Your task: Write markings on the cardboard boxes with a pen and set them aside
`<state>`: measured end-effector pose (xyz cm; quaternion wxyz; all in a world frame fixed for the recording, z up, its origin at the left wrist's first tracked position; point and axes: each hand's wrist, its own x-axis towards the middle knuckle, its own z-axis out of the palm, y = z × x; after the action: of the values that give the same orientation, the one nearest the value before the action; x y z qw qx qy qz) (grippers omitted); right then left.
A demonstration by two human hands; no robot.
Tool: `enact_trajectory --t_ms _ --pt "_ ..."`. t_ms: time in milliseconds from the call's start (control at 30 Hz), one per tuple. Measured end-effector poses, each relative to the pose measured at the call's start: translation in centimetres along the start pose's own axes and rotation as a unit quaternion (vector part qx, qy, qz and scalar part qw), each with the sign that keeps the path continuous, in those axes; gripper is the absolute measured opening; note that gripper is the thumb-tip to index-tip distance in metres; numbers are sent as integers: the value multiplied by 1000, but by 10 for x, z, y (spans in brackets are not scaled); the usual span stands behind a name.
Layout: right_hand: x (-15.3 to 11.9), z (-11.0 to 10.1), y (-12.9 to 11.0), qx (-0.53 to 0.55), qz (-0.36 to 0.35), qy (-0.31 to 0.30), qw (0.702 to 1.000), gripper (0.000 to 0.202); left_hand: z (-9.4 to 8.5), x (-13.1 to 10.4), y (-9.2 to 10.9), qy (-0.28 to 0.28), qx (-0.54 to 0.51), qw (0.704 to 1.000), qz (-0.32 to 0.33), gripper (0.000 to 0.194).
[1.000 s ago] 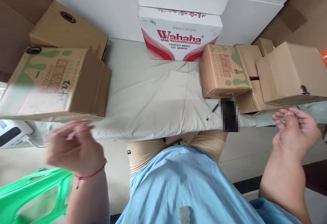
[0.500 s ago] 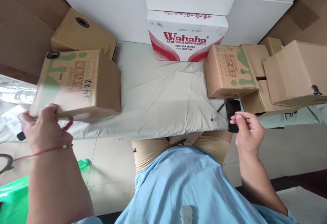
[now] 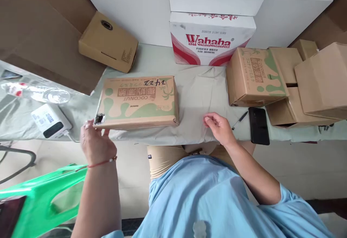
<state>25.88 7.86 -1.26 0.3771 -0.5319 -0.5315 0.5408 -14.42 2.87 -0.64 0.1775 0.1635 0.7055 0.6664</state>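
Note:
A cardboard box (image 3: 138, 102) with green print and a handwritten 2422 lies on the cloth-covered table, left of the middle. My left hand (image 3: 96, 142) grips its near left corner, fingers under the edge beside a dark-rimmed hand hole. My right hand (image 3: 219, 127) hovers over the cloth to the right of this box, apart from it. Its fingers are curled together against the thumb, and I see nothing in them. A pen (image 3: 240, 120) and a black phone (image 3: 258, 126) lie just to the right of that hand.
A similar cardboard box (image 3: 257, 77) and several plain boxes (image 3: 320, 82) stand on the right. A white Wahaha carton (image 3: 213, 41) is at the back. On the left are a brown box (image 3: 108, 42), a plastic bottle (image 3: 56, 95), a white power bank (image 3: 50, 120) and a green stool (image 3: 40, 187).
The box has turned and moved right toward the table's middle, held by my left hand. My right hand has come left, away from the phone. The view has shifted left.

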Motion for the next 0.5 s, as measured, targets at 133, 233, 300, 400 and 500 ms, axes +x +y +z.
enact_trajectory --t_ms 133,233,300,400,500 --pt "8 26 -9 55 -9 -80 995 73 28 -27 0 -103 -89 990 -29 52" --pt "10 27 -14 105 -13 -48 993 76 27 -90 2 -165 -103 981 -23 57" --pt "7 18 -11 144 2 29 989 75 17 -128 6 -258 -96 961 20 53" --pt "-4 -3 -2 200 31 115 973 64 2 -164 14 -383 -45 919 79 59" --pt "-23 -20 2 251 53 130 958 56 -3 -176 21 -413 -20 905 103 67"
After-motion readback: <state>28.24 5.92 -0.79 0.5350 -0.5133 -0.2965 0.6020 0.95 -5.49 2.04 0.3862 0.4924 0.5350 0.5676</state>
